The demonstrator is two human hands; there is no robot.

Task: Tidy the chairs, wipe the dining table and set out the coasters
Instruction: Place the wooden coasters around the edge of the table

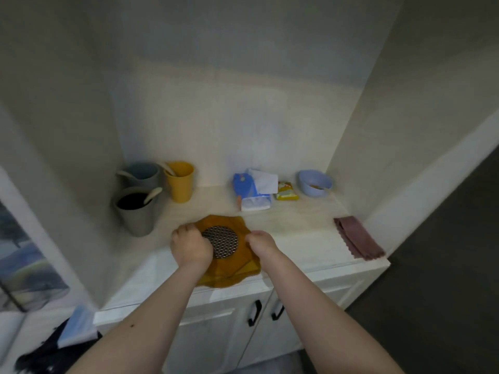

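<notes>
both hands down at the front edge of the counter [310,225], working the amber coasters [229,273] that lie stacked there. left hand [190,248] curled over the left rim and the round mesh coaster [221,241] on top, probably to pin the pile; right hand [260,242] pinching the right rim, likely ready to lift (fingertips hidden, so exact hold unclear). maroon cloth [357,237] folded at the front right corner, cups [140,209] tucked in the back left.
</notes>
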